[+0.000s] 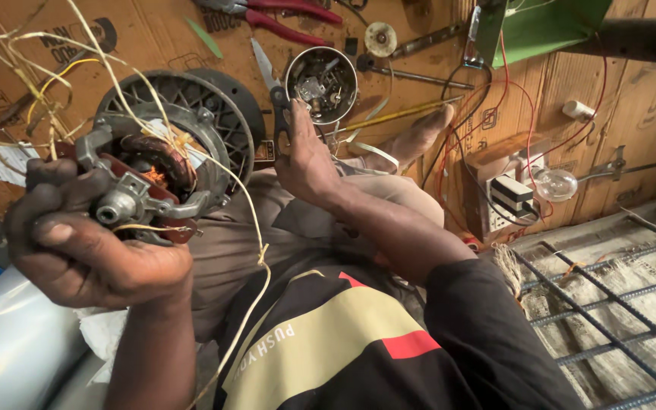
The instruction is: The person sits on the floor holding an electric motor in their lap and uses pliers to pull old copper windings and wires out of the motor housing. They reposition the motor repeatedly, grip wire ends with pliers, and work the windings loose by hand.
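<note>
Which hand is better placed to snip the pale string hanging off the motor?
Right hand: it holds the scissors, close to the string; the left hand is gripping the motor.

We cannot see the palm side of our left hand [85,243], which wraps the grey motor housing [146,178] and hides its rear, while the pale strings [256,250] run off the top and left edges. Our right hand [305,156] covers the handles of the scissors [271,83], so we cannot tell how the fingers sit in them. The red pliers [282,15], the dark pipe [647,38] and the grey cylinder [9,342] are cut off by the edges.
</note>
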`<state>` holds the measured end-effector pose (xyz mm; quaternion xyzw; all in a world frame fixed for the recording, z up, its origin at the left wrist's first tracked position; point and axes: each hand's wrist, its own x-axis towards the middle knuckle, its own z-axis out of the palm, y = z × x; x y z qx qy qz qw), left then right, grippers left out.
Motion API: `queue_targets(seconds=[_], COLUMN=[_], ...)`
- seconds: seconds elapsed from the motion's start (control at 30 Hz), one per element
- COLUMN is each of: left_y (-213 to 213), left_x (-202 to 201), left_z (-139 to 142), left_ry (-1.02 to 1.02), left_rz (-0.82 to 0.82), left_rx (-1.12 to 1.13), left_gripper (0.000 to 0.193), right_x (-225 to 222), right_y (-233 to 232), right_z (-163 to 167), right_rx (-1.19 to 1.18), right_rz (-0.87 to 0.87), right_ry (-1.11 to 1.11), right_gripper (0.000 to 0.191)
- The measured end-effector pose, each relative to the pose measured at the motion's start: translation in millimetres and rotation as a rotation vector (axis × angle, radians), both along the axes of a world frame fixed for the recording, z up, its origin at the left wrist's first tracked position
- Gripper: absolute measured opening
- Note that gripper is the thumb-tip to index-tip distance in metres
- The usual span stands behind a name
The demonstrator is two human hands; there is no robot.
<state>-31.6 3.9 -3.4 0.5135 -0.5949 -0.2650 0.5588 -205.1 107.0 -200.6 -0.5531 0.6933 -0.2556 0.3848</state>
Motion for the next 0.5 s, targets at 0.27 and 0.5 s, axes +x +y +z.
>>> queue_targets(seconds=[0.27, 0.5], left_y=[0.3, 0.7], left_x=[1.0, 4.1], left_z=[-2.2, -5.5], left_ry=[-0.002, 0.037], left_rz=[0.020, -0.009], left_rx=[0.011, 0.017], left_gripper=[0.024, 0.021], right_x=[-4.9, -101.2], right_y=[-4.8, -38.9], right_z=[3.6, 23.1], right_rx=[0.029, 0.076], right_rz=[0.003, -0.475], right_ry=[-0.010, -0.025], right_gripper=[0.089, 0.018])
